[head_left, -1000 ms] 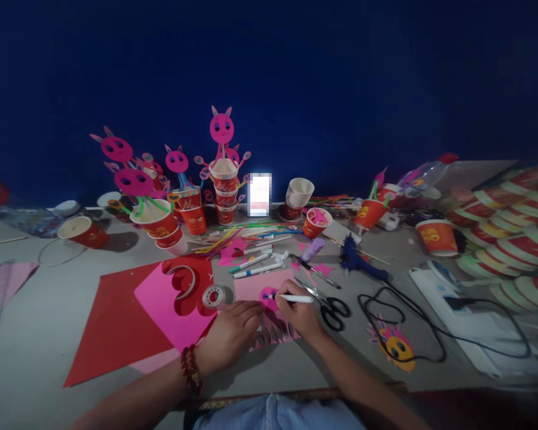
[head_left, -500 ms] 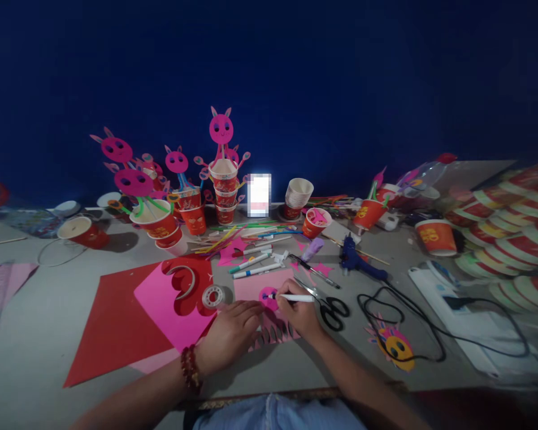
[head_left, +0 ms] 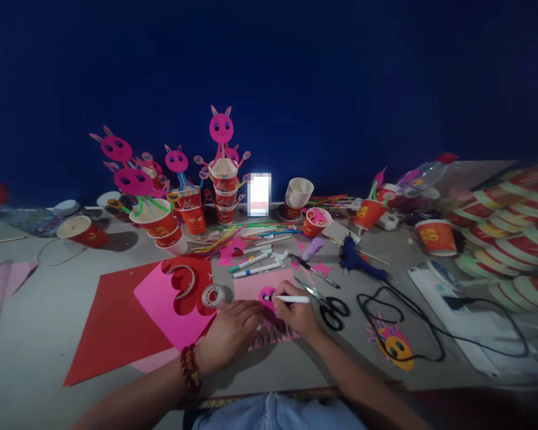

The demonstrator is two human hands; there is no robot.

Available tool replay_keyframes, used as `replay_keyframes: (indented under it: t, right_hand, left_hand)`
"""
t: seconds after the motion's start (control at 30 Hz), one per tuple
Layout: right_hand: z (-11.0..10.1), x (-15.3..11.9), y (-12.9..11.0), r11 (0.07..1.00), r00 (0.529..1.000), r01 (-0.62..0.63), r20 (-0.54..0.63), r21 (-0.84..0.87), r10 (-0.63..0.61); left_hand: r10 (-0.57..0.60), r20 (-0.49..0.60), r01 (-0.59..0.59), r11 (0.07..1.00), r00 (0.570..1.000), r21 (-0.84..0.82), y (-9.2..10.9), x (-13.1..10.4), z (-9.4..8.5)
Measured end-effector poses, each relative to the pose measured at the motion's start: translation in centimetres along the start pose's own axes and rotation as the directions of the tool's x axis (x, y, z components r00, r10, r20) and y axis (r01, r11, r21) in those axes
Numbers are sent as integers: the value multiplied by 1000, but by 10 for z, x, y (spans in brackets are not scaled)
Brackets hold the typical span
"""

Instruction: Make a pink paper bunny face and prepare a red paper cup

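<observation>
My right grip (head_left: 296, 310) is closed on a slim white marker pen (head_left: 295, 299), tip at the round magenta paper disc (head_left: 265, 291). My left grip (head_left: 234, 328) lies flat and open, fingertips beside the disc. Too light a hold could let it skid, skewing the ink; rightward drift could bump the black-handled metal scissors (head_left: 321, 300).

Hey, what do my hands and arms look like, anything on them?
Your left wrist wears a dark red beaded bracelet. Your right hand and wrist show nothing worn. Both forearms are bare, no sleeves.
</observation>
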State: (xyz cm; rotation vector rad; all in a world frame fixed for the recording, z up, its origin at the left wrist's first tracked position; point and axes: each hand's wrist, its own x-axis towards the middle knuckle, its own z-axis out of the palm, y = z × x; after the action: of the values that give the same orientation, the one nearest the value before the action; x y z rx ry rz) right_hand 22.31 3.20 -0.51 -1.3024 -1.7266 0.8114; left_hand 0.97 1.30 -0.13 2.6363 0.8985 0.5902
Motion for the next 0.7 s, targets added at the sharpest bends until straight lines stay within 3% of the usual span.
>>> replay_keyframes:
  t: [0.7]
  right_hand:
    - [0, 0, -1, 1000, 1000, 3, 2, -5, -3]
  left_hand:
    - [-13, 19, 13, 1000, 1000, -5, 1, 1, -2]
